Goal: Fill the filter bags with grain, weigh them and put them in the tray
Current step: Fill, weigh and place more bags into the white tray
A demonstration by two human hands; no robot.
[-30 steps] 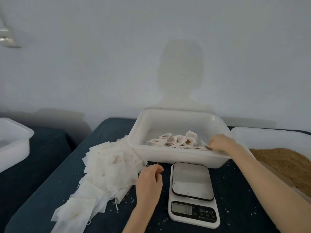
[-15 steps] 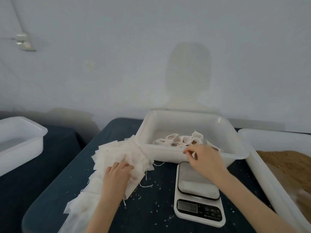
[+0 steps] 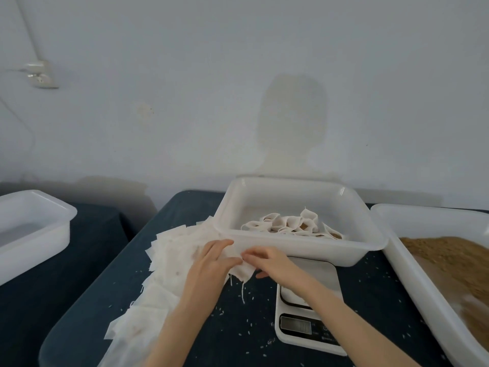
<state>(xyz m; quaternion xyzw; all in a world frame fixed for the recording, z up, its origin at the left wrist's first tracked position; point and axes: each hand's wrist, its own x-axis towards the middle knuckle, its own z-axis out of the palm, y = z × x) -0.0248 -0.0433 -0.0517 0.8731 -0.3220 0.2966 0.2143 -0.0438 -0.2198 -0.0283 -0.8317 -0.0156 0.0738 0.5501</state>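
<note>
Even, soft, moderately bright light with a cool grey-blue cast. Source is behind the person: a head-and-shoulders shadow (image 3: pixel 292 128) falls on the wall (image 3: pixel 185 75), edges diffuse. A fainter, broader shadow sits low on the wall at left. No hard glare; small highlights on the tray rim (image 3: pixel 341 191). Overall softness, fine detail smeared; scale display (image 3: pixel 295 325) unreadable. Wide-angle bending shows at the edges: the pipe (image 3: pixel 29 30) at top left leans, and the outer containers splay.
</note>
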